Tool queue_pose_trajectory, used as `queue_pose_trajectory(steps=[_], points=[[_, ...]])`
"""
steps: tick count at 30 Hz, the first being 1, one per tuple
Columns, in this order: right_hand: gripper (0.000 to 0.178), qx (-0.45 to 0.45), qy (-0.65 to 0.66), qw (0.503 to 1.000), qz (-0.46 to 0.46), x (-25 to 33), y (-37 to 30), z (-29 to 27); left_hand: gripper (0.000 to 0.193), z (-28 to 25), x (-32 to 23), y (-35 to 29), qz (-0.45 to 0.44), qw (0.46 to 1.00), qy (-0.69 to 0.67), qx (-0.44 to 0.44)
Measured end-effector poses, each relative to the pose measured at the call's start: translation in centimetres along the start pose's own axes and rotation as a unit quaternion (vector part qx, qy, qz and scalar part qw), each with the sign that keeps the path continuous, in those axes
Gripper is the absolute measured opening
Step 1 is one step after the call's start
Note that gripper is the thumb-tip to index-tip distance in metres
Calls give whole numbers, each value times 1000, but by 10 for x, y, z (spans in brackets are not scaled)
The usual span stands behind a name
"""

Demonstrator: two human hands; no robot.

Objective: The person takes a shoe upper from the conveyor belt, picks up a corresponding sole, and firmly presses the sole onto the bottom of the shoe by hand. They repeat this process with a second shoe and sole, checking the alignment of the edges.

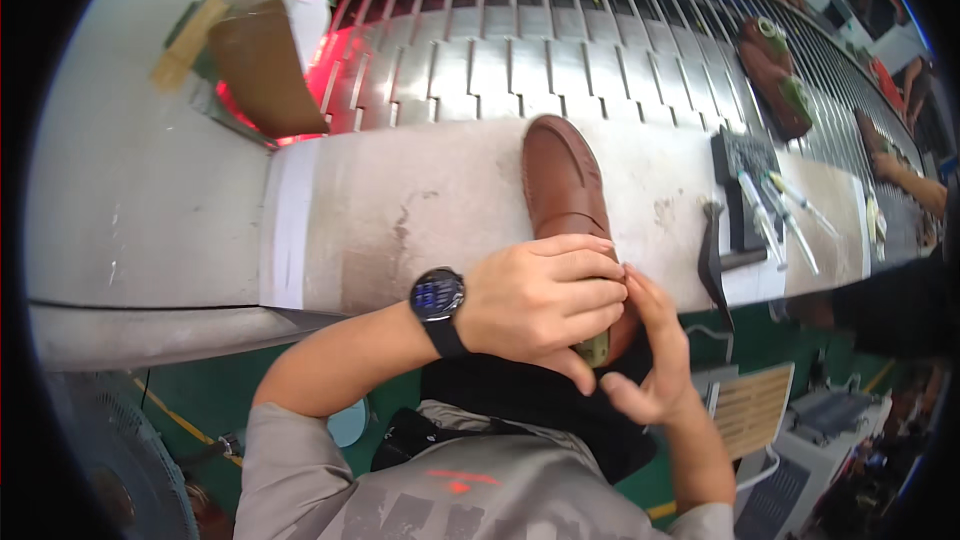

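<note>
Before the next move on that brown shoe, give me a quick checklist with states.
1. Left hand grips the brown shoe at its heel end: ok.
2. Right hand touching the heel end: ok; its grip: cannot tell.
3. Shoe toe resting on the grey bench: ok.
4. Green last seated in the shoe: cannot tell, mostly hidden.
5. Hammer apart from the shoe: ok.
6. Pens clear of both hands: ok.

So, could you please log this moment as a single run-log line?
left hand: gripping heel of brown shoe | right hand: open, fingertips at shoe heel | shoe: on grey bench, toe toward conveyor
</note>
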State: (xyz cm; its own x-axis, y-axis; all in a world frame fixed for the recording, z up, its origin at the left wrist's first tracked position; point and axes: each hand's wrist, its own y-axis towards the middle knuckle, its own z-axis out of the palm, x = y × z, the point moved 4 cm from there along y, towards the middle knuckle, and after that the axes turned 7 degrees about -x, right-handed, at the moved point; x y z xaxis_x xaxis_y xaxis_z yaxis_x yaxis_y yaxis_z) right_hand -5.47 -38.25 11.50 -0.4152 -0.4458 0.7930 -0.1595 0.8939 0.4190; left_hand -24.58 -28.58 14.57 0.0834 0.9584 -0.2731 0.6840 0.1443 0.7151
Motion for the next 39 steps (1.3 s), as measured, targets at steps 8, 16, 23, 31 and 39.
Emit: queue_pose_trajectory(steps=[8,16,23,31,39], points=[[73,-155,-27,973,168,-4,-32,39,71,10,84,-55,-465,853,36,-237],[89,-123,68,983,117,-25,-123,84,85,13,40,-34,-506,701,-466,-188],[97,-125,18,991,50,-69,-131,104,68,3,20,-33,-469,787,-380,-125],[94,-93,5,994,59,-100,-146,117,46,5,10,-35,-436,814,-360,-135],[92,-146,41,986,72,-75,-135,109,46,10,17,-39,-460,794,-353,-184]])
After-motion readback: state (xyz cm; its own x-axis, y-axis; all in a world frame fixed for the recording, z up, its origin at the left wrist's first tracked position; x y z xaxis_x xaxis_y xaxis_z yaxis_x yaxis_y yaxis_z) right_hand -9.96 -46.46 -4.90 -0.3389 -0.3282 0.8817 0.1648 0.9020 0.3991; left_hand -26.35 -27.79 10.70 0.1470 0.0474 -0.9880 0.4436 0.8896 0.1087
